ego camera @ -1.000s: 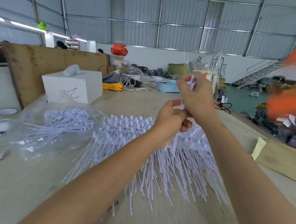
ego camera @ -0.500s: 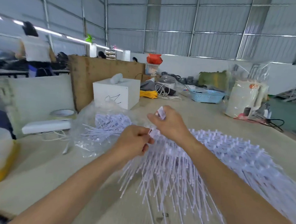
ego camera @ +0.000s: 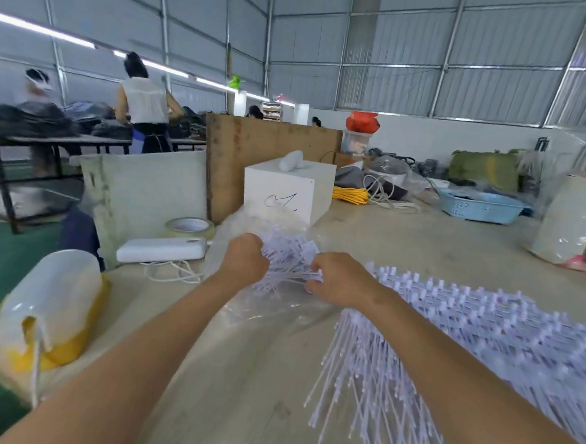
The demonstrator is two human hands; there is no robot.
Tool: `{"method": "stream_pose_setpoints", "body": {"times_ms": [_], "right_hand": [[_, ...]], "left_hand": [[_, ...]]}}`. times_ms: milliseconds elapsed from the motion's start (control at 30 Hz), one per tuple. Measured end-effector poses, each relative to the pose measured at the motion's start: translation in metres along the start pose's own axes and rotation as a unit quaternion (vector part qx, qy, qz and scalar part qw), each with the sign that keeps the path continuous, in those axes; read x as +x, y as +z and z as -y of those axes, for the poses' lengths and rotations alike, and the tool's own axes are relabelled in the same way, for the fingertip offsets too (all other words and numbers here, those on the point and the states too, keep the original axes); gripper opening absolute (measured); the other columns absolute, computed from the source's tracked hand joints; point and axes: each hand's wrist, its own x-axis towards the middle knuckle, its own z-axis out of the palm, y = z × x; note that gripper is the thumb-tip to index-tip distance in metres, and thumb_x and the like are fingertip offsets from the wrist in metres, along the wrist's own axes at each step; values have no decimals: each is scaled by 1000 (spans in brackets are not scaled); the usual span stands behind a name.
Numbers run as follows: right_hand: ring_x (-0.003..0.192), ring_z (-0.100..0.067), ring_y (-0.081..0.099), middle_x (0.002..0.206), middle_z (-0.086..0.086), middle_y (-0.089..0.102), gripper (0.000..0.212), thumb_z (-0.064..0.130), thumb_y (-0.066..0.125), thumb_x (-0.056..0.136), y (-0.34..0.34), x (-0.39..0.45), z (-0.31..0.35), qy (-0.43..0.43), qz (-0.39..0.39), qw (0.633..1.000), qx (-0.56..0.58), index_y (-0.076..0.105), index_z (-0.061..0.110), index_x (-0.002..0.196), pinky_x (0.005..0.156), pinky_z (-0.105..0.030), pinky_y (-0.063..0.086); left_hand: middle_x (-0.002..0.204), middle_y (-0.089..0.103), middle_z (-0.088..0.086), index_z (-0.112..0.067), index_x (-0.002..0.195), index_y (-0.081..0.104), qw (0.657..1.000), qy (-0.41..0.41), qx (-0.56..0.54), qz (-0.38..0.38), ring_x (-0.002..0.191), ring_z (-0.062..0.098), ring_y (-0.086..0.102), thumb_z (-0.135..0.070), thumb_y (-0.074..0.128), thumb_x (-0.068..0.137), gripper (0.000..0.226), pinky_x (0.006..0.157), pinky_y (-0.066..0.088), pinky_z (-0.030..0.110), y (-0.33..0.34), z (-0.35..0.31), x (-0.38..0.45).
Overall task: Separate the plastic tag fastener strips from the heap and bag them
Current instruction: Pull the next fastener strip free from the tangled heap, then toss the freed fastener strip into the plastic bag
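A thin strip of tag fasteners (ego camera: 290, 278) spans both fists at frame centre, over the clear bag (ego camera: 245, 308); left hand (ego camera: 244, 261) and right hand (ego camera: 339, 279) curl tight around it (probably feeding it in); the heap (ego camera: 483, 336) fans lower right; bare table (ego camera: 240, 390) lies below.

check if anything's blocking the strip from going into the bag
Nothing visible does. Both hands, left and right, hold the strip right at the clear bag, over the strips already inside. The heap lies off to the right, out of the path.
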Motion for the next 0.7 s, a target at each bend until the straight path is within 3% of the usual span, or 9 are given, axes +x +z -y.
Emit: {"method": "stream_pose_setpoints", "body": {"times_ms": [133, 167, 267, 400, 533, 700], "right_hand": [[106, -30, 58, 117, -14, 59, 35, 28, 55, 93, 5, 2, -11, 22, 28, 999, -35, 57, 2, 117, 90, -38, 49], [106, -30, 58, 119, -14, 59, 36, 28, 55, 93, 6, 2, -13, 24, 29, 999, -33, 57, 2, 118, 90, -38, 49], [104, -30, 59, 119, -16, 60, 36, 27, 56, 92, 8, 1, -15, 21, 29, 999, -28, 58, 0, 117, 87, -36, 50], [102, -30, 60, 118, -17, 60, 32, 23, 56, 92, 5, -4, -13, 9, 32, 999, -18, 60, 1, 114, 84, -34, 49], [108, -28, 55, 120, -16, 60, 34, 26, 59, 91, -10, -21, -16, -30, -13, 999, 18, 62, 1, 115, 87, -32, 43], [109, -21, 55, 118, -8, 61, 30, 26, 61, 91, -42, -70, -44, -52, -92, 993, 54, 65, 9, 116, 88, -23, 36]], "left_hand": [[114, 59, 20, -8, 72, 50, 990, 32, 131, 46, 110, 31, 52, -2, 47, 86, 15, 87, 39, 29, 28, -13, 16], [118, 56, 17, -7, 83, 54, 981, 33, 181, 59, 114, 30, 49, -5, 46, 88, 9, 91, 38, 30, 35, -14, 18], [137, 39, 12, -12, 127, 49, 946, 10, 310, 97, 129, 28, 32, -18, 42, 93, 35, 104, 31, 40, 51, -13, 23], [146, 29, 10, -15, 139, 38, 917, -19, 378, 128, 136, 29, 22, -24, 44, 93, 48, 107, 26, 43, 46, -19, 22], [135, 38, 10, -12, 131, 43, 922, 24, 384, 50, 127, 27, 31, -25, 47, 91, 43, 99, 31, 40, 32, -46, 7], [118, 49, 12, -7, 117, 55, 942, 180, 274, -75, 114, 31, 41, -23, 55, 84, 37, 88, 37, 40, 18, -105, -34]]}}
